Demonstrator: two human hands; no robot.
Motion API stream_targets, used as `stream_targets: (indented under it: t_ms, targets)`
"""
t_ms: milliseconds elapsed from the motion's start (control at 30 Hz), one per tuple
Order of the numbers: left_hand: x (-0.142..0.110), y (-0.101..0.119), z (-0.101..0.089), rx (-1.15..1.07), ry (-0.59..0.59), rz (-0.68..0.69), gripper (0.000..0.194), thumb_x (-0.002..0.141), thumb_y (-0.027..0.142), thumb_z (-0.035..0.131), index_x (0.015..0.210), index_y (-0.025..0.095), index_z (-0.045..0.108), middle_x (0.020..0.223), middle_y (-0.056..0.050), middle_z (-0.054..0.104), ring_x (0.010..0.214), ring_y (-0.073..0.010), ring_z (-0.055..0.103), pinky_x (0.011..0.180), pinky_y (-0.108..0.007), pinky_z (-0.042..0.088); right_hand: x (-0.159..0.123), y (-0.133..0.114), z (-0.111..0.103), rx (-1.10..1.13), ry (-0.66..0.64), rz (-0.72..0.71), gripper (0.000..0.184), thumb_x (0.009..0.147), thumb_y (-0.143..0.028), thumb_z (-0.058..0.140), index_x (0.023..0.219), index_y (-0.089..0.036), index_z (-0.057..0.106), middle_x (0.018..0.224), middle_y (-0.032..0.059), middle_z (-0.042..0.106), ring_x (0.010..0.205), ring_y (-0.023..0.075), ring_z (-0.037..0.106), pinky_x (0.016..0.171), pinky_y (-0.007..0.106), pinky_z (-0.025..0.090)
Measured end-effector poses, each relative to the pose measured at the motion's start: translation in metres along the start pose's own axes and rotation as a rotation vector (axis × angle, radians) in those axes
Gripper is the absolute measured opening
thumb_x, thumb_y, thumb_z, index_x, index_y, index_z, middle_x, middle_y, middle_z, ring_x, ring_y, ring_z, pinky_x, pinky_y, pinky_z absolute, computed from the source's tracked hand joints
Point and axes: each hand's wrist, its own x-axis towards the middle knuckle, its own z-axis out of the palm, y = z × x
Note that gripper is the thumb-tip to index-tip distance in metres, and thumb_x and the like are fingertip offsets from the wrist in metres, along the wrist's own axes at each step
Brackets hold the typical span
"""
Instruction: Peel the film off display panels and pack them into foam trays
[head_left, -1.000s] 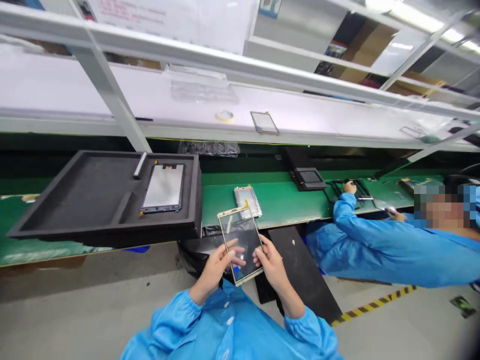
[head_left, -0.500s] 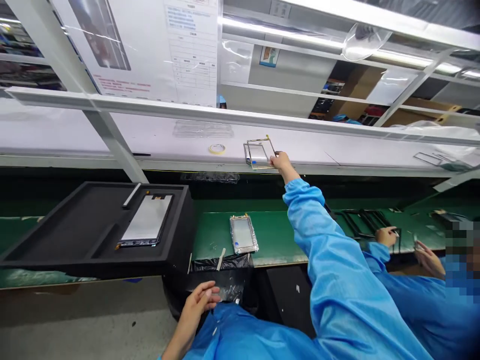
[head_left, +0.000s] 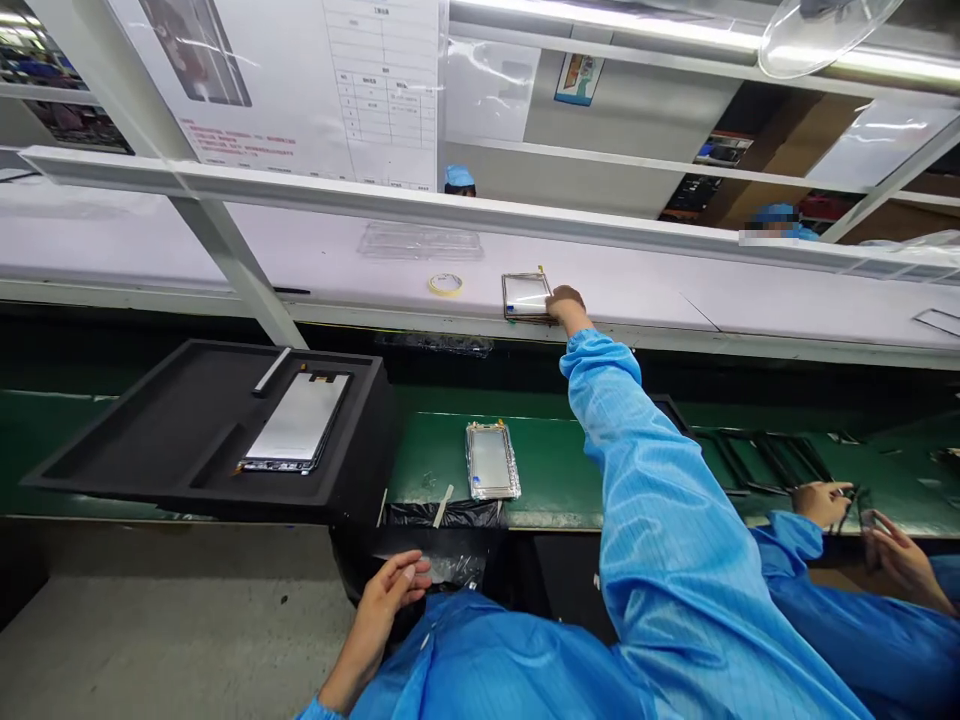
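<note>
The white shelf (head_left: pixel 637 290) bears framed panels (head_left: pixel 523 292) at the right fingers (head_left: pixel 555 301); the green bench (head_left: pixel 427 425) below them bears a panel stack (head_left: pixel 492 462) and tray (head_left: pixel 184 405).

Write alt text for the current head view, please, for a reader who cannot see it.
A person's right hand grips a thin-framed panel at the white shelf, beside a tape roll, while the left hand hovers low near the body. Below, a green bench holds a silver-edged panel and a black tray with a white-faced panel inside.

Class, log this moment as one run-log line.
right hand: touching framed panel at white shelf | left hand: nothing held | tape roll: left of framed panel | silver-edged panel: on green bench
</note>
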Motion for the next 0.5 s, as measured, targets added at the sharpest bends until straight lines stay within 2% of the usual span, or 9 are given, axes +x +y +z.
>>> stream_targets:
  t_ms: [100,167,200,233,300,367,433,500]
  targets:
    - [-0.004,0.008,-0.004,0.016,-0.021,-0.011,0.066,0.064,0.066,0.083,0.107,0.017,0.072,0.108,-0.015,0.078,0.093,-0.0268,0.074,0.087,-0.040,0.057,-0.044,0.011,0.009,-0.028,0.172,-0.141,0.040,0.093,-0.021,0.056,0.130,-0.005,0.061,0.133,0.0266,0.058,0.126,0.0359,0.052,0.103,0.056,0.045]
    - [-0.007,0.011,-0.010,0.026,-0.012,-0.002,0.065,0.065,0.065,0.083,0.106,0.016,0.072,0.107,-0.015,0.078,0.093,-0.0261,0.073,0.087,-0.040,0.056,-0.093,0.023,0.035,0.056,0.210,-0.363,0.044,0.098,-0.025,0.047,0.139,-0.009,0.055,0.137,0.0230,0.057,0.128,0.0338,0.051,0.106,0.054,0.044]
    - [-0.008,0.011,-0.014,0.031,-0.006,0.001,0.064,0.066,0.064,0.082,0.106,0.016,0.072,0.107,-0.015,0.078,0.092,-0.0258,0.073,0.087,-0.039,0.056,-0.124,0.030,0.054,0.102,0.170,-0.464,0.045,0.100,-0.025,0.042,0.141,-0.011,0.053,0.137,0.0206,0.058,0.128,0.0314,0.052,0.108,0.051,0.043]
    - [-0.009,0.010,-0.018,0.034,-0.002,-0.001,0.064,0.066,0.064,0.082,0.106,0.016,0.072,0.106,-0.015,0.078,0.092,-0.0257,0.073,0.086,-0.039,0.056,-0.157,0.038,0.076,0.132,0.093,-0.546,0.045,0.101,-0.023,0.039,0.142,-0.013,0.053,0.137,0.0183,0.059,0.128,0.0288,0.053,0.110,0.048,0.043]
    - [-0.011,0.008,-0.026,0.031,0.001,-0.012,0.064,0.066,0.063,0.082,0.106,0.015,0.072,0.105,-0.014,0.078,0.092,-0.0258,0.073,0.085,-0.039,0.056,-0.224,0.055,0.128,0.101,-0.171,-0.644,0.047,0.099,-0.017,0.038,0.144,-0.015,0.052,0.141,0.0148,0.059,0.131,0.0245,0.053,0.113,0.042,0.042]
    - [-0.013,0.005,-0.033,0.029,0.000,-0.022,0.063,0.065,0.062,0.083,0.105,0.015,0.071,0.103,-0.014,0.078,0.091,-0.0256,0.073,0.084,-0.038,0.056,-0.281,0.072,0.181,-0.079,-0.484,-0.618,0.058,0.093,-0.008,0.042,0.150,-0.012,0.045,0.152,0.0171,0.050,0.140,0.0239,0.046,0.118,0.039,0.037]
    - [-0.016,0.002,-0.037,0.032,-0.004,-0.026,0.062,0.065,0.062,0.083,0.104,0.015,0.071,0.102,-0.014,0.078,0.090,-0.0251,0.073,0.083,-0.038,0.056,-0.317,0.086,0.225,-0.226,-0.652,-0.564,0.065,0.088,-0.001,0.044,0.152,-0.008,0.042,0.159,0.0227,0.039,0.147,0.0270,0.039,0.121,0.042,0.032]
    - [-0.019,0.000,-0.041,0.034,-0.005,-0.033,0.063,0.065,0.062,0.083,0.105,0.015,0.071,0.103,-0.014,0.078,0.089,-0.0247,0.073,0.082,-0.037,0.056,-0.334,0.096,0.257,-0.336,-0.724,-0.546,0.069,0.085,0.004,0.044,0.153,-0.006,0.040,0.161,0.0278,0.030,0.150,0.0310,0.032,0.122,0.047,0.029]
